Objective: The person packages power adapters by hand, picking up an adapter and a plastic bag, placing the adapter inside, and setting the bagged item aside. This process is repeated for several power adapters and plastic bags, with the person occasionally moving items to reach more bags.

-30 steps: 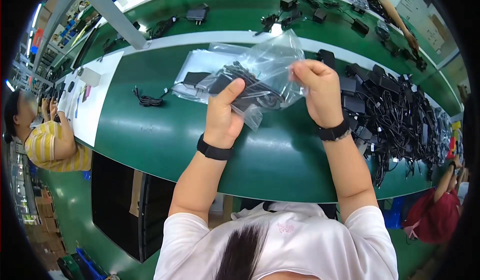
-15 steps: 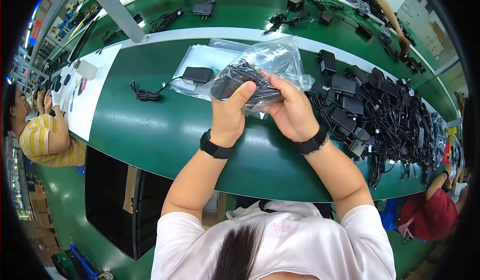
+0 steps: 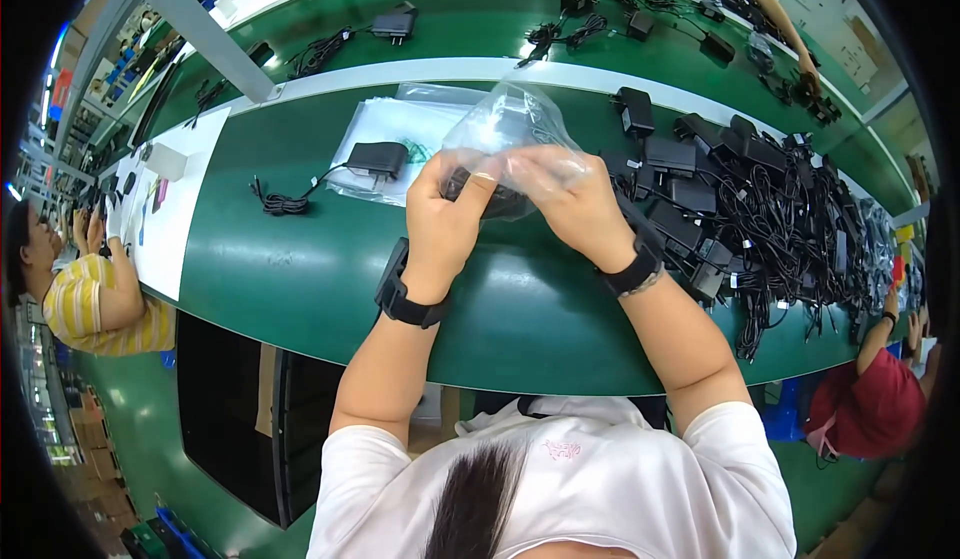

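Between my hands is a clear plastic bag (image 3: 520, 119) with a black power adapter and its bundled cable (image 3: 497, 202) inside, partly hidden by my fingers. My left hand (image 3: 450, 199) is closed round the bag's left side, thumb on top. Pinching the bag's plastic near its middle is my right hand (image 3: 572, 194), its fingertips close to the left thumb. Just left of my hands, another black adapter (image 3: 378, 158) with a coiled cable (image 3: 278, 197) rests partly on a stack of flat clear bags (image 3: 400, 124).
A large heap of black adapters and tangled cables (image 3: 770, 209) covers the bench's right side. More adapters (image 3: 393, 23) lie on the green bench beyond. A metal post (image 3: 205, 29) rises at the far left. Co-workers sit left and right; another's arm (image 3: 785, 24) reaches in at far right.
My right hand has turned inward and now pinches the bag nearer the left thumb. The bag's upper part has bunched up, and the adapter inside is more covered by my hands.
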`<state>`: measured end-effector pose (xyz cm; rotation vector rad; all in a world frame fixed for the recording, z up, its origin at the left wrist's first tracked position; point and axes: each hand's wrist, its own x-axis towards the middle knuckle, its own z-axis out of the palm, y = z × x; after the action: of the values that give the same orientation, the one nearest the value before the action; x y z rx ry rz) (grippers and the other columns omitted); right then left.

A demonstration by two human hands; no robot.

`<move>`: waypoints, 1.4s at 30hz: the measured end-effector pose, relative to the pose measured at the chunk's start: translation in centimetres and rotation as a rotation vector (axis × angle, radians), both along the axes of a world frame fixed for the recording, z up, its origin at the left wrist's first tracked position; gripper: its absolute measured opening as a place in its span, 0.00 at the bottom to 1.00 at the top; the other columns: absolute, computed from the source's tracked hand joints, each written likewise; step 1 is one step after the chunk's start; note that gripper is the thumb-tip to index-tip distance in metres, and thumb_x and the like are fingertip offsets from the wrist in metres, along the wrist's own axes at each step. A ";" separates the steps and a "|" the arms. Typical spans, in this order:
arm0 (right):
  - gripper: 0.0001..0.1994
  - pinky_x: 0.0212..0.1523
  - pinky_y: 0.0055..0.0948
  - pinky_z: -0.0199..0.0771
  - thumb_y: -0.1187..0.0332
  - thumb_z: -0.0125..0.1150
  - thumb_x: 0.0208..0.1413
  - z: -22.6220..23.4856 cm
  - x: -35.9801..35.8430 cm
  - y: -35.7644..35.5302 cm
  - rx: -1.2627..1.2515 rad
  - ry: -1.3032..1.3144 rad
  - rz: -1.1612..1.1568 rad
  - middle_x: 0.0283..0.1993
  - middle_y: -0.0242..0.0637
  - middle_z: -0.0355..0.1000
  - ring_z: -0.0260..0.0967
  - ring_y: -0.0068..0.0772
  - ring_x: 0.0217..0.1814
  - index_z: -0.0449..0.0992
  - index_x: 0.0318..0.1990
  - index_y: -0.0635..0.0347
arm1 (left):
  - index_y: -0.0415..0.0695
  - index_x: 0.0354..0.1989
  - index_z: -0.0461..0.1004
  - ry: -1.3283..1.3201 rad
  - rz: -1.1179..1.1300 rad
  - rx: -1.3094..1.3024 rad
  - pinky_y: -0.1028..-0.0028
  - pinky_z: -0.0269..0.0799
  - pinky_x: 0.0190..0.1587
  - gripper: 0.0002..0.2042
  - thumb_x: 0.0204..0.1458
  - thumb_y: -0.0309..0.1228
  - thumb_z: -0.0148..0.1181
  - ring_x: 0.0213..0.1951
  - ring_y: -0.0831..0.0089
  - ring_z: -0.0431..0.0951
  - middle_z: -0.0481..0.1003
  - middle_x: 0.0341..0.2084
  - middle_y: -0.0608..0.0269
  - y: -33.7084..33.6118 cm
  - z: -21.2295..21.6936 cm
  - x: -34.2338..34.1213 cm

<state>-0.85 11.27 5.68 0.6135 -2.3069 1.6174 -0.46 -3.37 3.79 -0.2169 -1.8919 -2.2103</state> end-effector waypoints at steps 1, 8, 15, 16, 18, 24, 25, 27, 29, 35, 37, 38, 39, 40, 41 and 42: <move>0.09 0.37 0.20 0.67 0.70 0.54 0.54 -0.3 -0.1 0.0 -0.099 -0.139 0.119 0.35 0.33 0.74 0.67 0.20 0.35 0.75 0.37 0.68 | 0.37 0.28 0.72 0.011 0.023 -0.042 0.82 0.65 0.31 0.06 0.47 0.27 0.60 0.28 0.83 0.68 0.72 0.24 0.69 -0.1 0.1 0.2; 0.16 0.40 0.24 0.70 0.62 0.48 0.58 -0.4 -0.8 0.0 -0.452 -0.758 0.199 0.41 0.33 0.72 0.68 0.23 0.40 0.71 0.49 0.60 | 0.36 0.28 0.72 0.329 0.239 -0.351 0.76 0.66 0.33 0.03 0.46 0.23 0.57 0.28 0.74 0.71 0.74 0.25 0.61 -1.0 -0.1 0.9; 0.13 0.39 0.28 0.73 0.63 0.48 0.58 -0.1 -0.5 1.0 -0.702 -0.822 0.280 0.38 0.32 0.71 0.68 0.23 0.40 0.73 0.39 0.64 | 0.37 0.29 0.73 0.329 0.129 -0.237 0.75 0.64 0.38 0.03 0.45 0.22 0.57 0.33 0.70 0.70 0.74 0.28 0.60 -0.5 -0.3 0.8; 0.13 0.38 0.26 0.72 0.63 0.48 0.58 0.0 -0.4 0.9 -0.717 -0.809 0.297 0.37 0.31 0.71 0.68 0.22 0.38 0.73 0.39 0.64 | 0.37 0.29 0.73 0.302 0.141 -0.182 0.75 0.64 0.38 0.03 0.45 0.21 0.57 0.33 0.70 0.70 0.74 0.28 0.59 -0.5 -0.3 0.7; 0.13 0.36 0.23 0.70 0.63 0.48 0.58 -0.4 -0.5 1.0 -0.653 -0.772 0.301 0.35 0.30 0.71 0.67 0.20 0.35 0.73 0.38 0.64 | 0.36 0.30 0.72 0.364 0.134 -0.236 0.75 0.64 0.38 0.03 0.46 0.21 0.56 0.33 0.70 0.70 0.74 0.29 0.59 -0.7 -0.4 0.8; 0.10 0.29 0.15 0.59 0.67 0.48 0.57 -1.9 -0.6 0.6 -0.323 -0.438 0.027 0.27 0.25 0.68 0.59 0.14 0.28 0.74 0.32 0.64 | 0.37 0.29 0.73 0.298 0.121 -0.421 0.71 0.64 0.40 0.05 0.49 0.25 0.52 0.33 0.64 0.70 0.73 0.29 0.57 -0.7 -0.4 0.2; 0.09 0.28 0.15 0.58 0.70 0.48 0.56 -2.4 -0.9 0.8 -0.305 -0.367 0.023 0.26 0.24 0.67 0.58 0.13 0.27 0.74 0.32 0.64 | 0.38 0.29 0.73 0.260 0.065 -0.495 0.70 0.64 0.41 0.05 0.49 0.26 0.52 0.34 0.63 0.70 0.74 0.29 0.58 -1.0 -0.3 0.1; 0.09 0.29 0.16 0.58 0.70 0.48 0.56 -2.8 -1.0 1.1 -0.235 -0.232 -0.030 0.26 0.24 0.66 0.58 0.13 0.27 0.73 0.31 0.65 | 0.39 0.29 0.74 0.194 0.030 -0.512 0.70 0.63 0.44 0.06 0.50 0.28 0.52 0.37 0.62 0.70 0.74 0.29 0.59 -0.5 0.1 0.2; 0.09 0.29 0.16 0.59 0.70 0.48 0.56 -3.3 -1.2 0.7 -0.201 -0.201 -0.037 0.26 0.24 0.67 0.58 0.13 0.27 0.73 0.31 0.66 | 0.39 0.29 0.74 0.187 0.030 -0.429 0.71 0.62 0.45 0.07 0.51 0.28 0.52 0.39 0.63 0.69 0.74 0.28 0.59 -0.5 -0.3 0.2; 0.10 0.30 0.17 0.60 0.69 0.50 0.55 -3.0 -0.9 0.0 -0.337 -0.196 -0.077 0.25 0.26 0.69 0.60 0.14 0.28 0.73 0.30 0.67 | 0.39 0.28 0.75 0.356 -0.037 -0.421 0.71 0.62 0.45 0.09 0.53 0.31 0.52 0.43 0.63 0.68 0.75 0.30 0.60 -0.8 -0.6 0.3; 0.10 0.31 0.17 0.61 0.69 0.50 0.55 -2.6 -0.7 0.0 -0.300 -0.208 -0.067 0.25 0.26 0.69 0.61 0.15 0.28 0.74 0.29 0.67 | 0.39 0.29 0.75 0.229 -0.029 -0.311 0.70 0.62 0.46 0.10 0.54 0.32 0.51 0.43 0.63 0.67 0.75 0.31 0.60 -0.8 -0.9 0.4; 0.10 0.31 0.17 0.61 0.69 0.50 0.55 -2.3 -0.6 0.0 -0.297 -0.210 -0.067 0.25 0.26 0.69 0.61 0.15 0.28 0.74 0.29 0.67 | 0.39 0.29 0.75 0.226 -0.029 -0.308 0.70 0.62 0.46 0.10 0.54 0.32 0.51 0.43 0.63 0.67 0.75 0.31 0.60 -0.7 -0.8 0.4; 0.10 0.31 0.17 0.62 0.69 0.50 0.55 -1.8 -0.5 -0.1 -0.251 -0.168 -0.077 0.26 0.27 0.69 0.62 0.15 0.28 0.74 0.29 0.66 | 0.39 0.29 0.75 0.252 0.032 -0.347 0.70 0.62 0.46 0.11 0.55 0.33 0.50 0.43 0.63 0.68 0.75 0.31 0.60 -0.5 -0.5 0.3; 0.11 0.31 0.17 0.62 0.68 0.50 0.55 -1.6 -0.5 -0.2 -0.204 -0.125 -0.087 0.27 0.27 0.69 0.62 0.16 0.28 0.75 0.28 0.66 | 0.39 0.29 0.76 0.277 0.094 -0.385 0.70 0.62 0.46 0.11 0.55 0.33 0.50 0.44 0.63 0.68 0.75 0.31 0.59 -0.4 -0.4 0.2; 0.11 0.31 0.17 0.62 0.68 0.50 0.55 -1.7 -0.4 -0.2 -0.202 -0.125 -0.087 0.27 0.27 0.69 0.62 0.16 0.28 0.75 0.28 0.66 | 0.39 0.29 0.76 0.276 0.095 -0.383 0.70 0.62 0.46 0.11 0.55 0.33 0.50 0.44 0.63 0.68 0.75 0.31 0.59 -0.6 -0.5 0.1; 0.11 0.31 0.17 0.62 0.67 0.50 0.56 -1.9 -0.4 -0.1 -0.188 -0.096 -0.077 0.28 0.28 0.70 0.63 0.16 0.29 0.75 0.31 0.66 | 0.38 0.29 0.76 0.274 0.061 -0.374 0.70 0.62 0.46 0.12 0.55 0.33 0.49 0.45 0.64 0.68 0.76 0.31 0.60 -0.9 -0.6 0.0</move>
<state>-1.21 11.12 3.82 0.4077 -2.1794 1.8367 -0.44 -4.26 3.15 -0.4889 -2.0996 -1.6713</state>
